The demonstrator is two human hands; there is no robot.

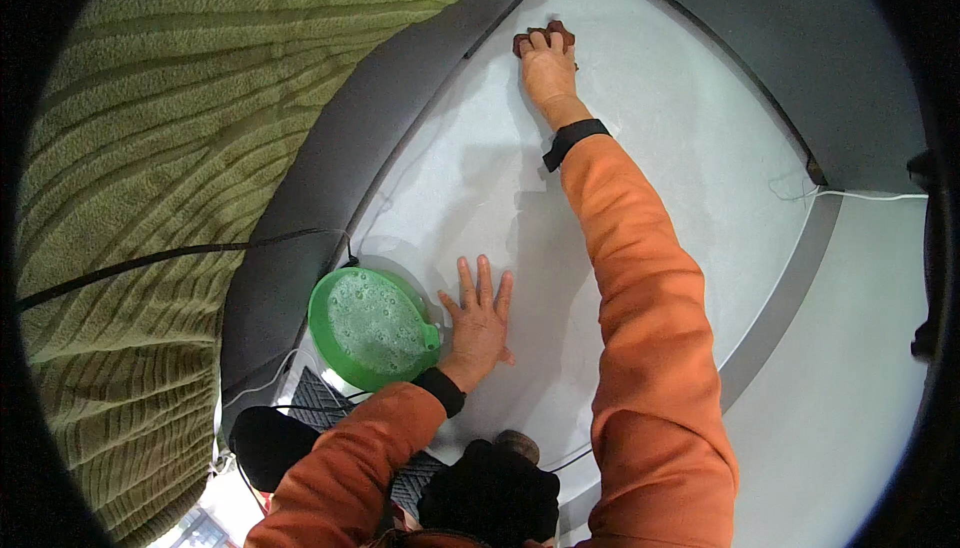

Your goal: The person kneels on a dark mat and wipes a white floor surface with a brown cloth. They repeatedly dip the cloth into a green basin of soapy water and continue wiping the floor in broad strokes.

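Observation:
My right hand [550,76] reaches far forward and presses a bunched brown cloth [523,45] onto the pale floor [480,180]. Its fingers are bent over the cloth and cover part of it. My left hand [478,332] is planted flat on the same floor, fingers spread, with nothing in it. Just left of that hand stands a green plastic basin [322,338], holding water topped with white suds [375,323]. Both arms wear orange sleeves with black cuffs.
Ribbed green fabric [187,135] hangs over a dark grey panel [292,225] on the left. A black cable [150,263] crosses it towards the basin. Another dark panel [810,45] bounds the right, with a white cord [870,194]. A quilted dark mat [319,401] lies near my knees.

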